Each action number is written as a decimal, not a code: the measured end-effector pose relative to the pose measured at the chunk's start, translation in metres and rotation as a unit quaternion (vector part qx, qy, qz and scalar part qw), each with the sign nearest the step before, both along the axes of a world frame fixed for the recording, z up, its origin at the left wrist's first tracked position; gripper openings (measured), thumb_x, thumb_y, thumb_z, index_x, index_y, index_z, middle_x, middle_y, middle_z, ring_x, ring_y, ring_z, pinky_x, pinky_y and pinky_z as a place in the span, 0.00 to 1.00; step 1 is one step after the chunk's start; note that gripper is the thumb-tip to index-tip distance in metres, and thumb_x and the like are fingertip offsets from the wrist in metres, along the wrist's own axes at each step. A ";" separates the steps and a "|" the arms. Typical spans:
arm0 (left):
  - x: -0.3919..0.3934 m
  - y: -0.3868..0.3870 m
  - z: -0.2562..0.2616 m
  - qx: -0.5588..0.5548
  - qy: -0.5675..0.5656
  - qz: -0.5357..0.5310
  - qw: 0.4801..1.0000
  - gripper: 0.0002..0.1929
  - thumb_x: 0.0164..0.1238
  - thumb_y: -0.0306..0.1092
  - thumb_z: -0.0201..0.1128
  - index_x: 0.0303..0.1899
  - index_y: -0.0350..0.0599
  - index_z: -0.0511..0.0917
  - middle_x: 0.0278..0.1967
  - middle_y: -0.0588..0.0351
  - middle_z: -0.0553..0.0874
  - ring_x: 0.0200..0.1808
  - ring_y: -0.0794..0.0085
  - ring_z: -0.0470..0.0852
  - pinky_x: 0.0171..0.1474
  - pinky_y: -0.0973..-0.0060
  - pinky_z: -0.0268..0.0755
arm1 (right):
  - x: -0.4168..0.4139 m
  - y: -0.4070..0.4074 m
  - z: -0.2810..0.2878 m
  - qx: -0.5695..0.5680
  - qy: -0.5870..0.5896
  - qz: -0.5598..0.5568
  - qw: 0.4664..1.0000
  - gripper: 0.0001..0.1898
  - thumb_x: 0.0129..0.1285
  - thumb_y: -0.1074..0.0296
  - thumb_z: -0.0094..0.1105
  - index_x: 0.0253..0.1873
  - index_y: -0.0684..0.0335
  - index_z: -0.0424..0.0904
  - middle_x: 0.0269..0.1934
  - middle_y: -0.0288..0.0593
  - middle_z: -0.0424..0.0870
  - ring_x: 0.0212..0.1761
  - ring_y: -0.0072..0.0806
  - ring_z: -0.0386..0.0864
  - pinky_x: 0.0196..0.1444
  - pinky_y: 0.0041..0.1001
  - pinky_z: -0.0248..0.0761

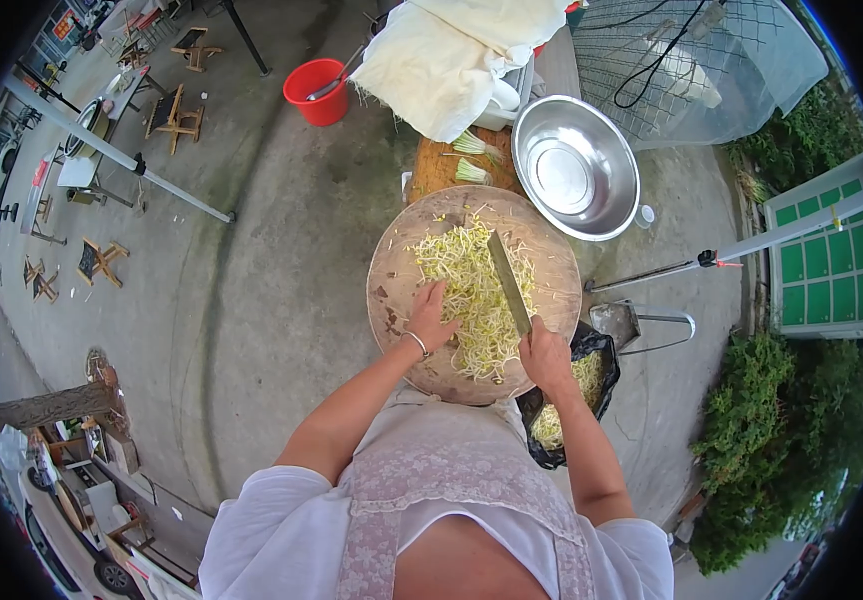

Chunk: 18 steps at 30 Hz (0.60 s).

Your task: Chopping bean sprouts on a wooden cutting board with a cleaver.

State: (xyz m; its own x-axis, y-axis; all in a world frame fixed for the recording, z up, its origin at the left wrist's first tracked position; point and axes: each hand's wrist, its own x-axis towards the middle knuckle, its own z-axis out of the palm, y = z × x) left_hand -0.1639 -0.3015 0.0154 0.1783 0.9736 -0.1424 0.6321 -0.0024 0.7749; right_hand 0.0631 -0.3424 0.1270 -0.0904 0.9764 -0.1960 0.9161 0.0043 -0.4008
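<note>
A heap of bean sprouts (469,292) is spread over a round wooden chopping board (394,255) right before me. My right hand (546,356) grips the handle of a cleaver (510,281), whose blade lies across the right side of the heap and points away from me. At the heap's left edge, my left hand (431,321) rests with thumb and fingers apart, touching the sprouts. The cleaver's handle is mostly hidden in my fist. More sprouts fill a black plastic bag (605,367) below the board on the right.
Beyond the board stands a wide steel basin (575,169). Beside it, chopped scallion bunches (472,171) lie on a wooden surface (431,169) under a cream cloth (431,67). A red bucket (316,94) holds a ladle. A metal pole (656,274) slants at right.
</note>
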 end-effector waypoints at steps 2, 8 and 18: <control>0.000 -0.003 0.001 0.019 -0.007 -0.019 1.000 0.46 0.51 0.38 0.71 0.70 0.38 0.54 0.67 0.38 0.60 0.70 0.47 0.59 0.72 0.63 0.54 | -0.007 0.001 0.020 -0.005 0.006 -0.018 1.000 0.10 0.63 0.67 0.51 0.44 0.67 0.68 0.24 0.63 0.80 0.29 0.59 0.81 0.36 0.54 0.72; 0.016 0.007 0.010 0.044 0.056 -0.126 0.989 0.41 0.53 0.35 0.68 0.69 0.38 0.57 0.67 0.39 0.61 0.69 0.47 0.60 0.72 0.63 0.54 | -0.001 0.014 -0.042 -0.007 0.009 -0.005 1.000 0.11 0.63 0.67 0.54 0.44 0.68 0.69 0.26 0.64 0.80 0.31 0.61 0.80 0.36 0.52 0.72; 0.012 0.018 0.006 0.076 0.049 -0.138 0.986 0.38 0.54 0.36 0.66 0.67 0.38 0.61 0.67 0.42 0.63 0.68 0.51 0.62 0.71 0.64 0.55 | 0.010 0.014 -0.058 0.015 0.011 -0.007 1.000 0.09 0.63 0.67 0.53 0.41 0.68 0.69 0.25 0.66 0.79 0.30 0.62 0.79 0.35 0.53 0.72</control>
State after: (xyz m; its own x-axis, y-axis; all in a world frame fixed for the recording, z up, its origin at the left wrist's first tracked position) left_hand -0.1518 -0.2835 0.0218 0.4315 0.9017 -0.0277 0.6625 -0.2959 0.6881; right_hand 0.0735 -0.3283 0.0693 -0.0812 0.9832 -0.1637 0.9068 0.0047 -0.4214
